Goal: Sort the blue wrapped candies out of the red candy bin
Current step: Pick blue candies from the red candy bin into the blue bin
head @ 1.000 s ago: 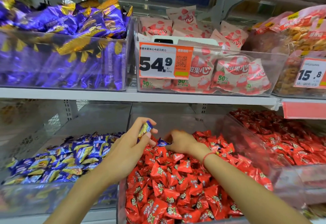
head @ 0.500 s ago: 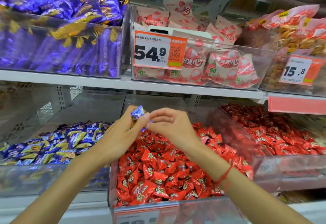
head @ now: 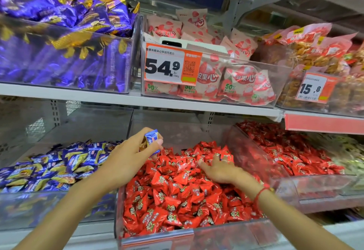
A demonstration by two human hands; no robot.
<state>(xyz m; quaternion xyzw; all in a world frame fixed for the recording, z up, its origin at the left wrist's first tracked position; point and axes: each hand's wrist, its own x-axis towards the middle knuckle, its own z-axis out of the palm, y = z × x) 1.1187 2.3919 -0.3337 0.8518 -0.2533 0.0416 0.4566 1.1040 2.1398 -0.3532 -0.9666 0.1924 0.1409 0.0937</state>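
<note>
Your left hand [head: 130, 159] is curled round a small clutch of blue wrapped candies [head: 151, 139], held up above the back left corner of the red candy bin [head: 197, 232], close to the wall it shares with the blue candy bin [head: 49, 208]. At least one blue wrapper stands clear between thumb and fingers, and more wrapper shows beneath it; how many pieces you hold cannot be counted.

Your right hand [head: 218, 169] lies spread on the red candies [head: 173, 196] towards the back right of the heap, fingers straight and pressing into the pile, gripping nothing that can be seen. The two hands are well apart.

Judging by how things lie, you are mid-sort: some blue pieces are out of the red heap but not yet dropped into the blue bin on your left, so that handful is still to be delivered. On the visible surface of the red heap no other blue wrapper stands out, which suggests the top layer is close to clean. What sits lower in the pile is hidden, so you would likely need to go on raking through with the right hand before calling the bin done.
</note>
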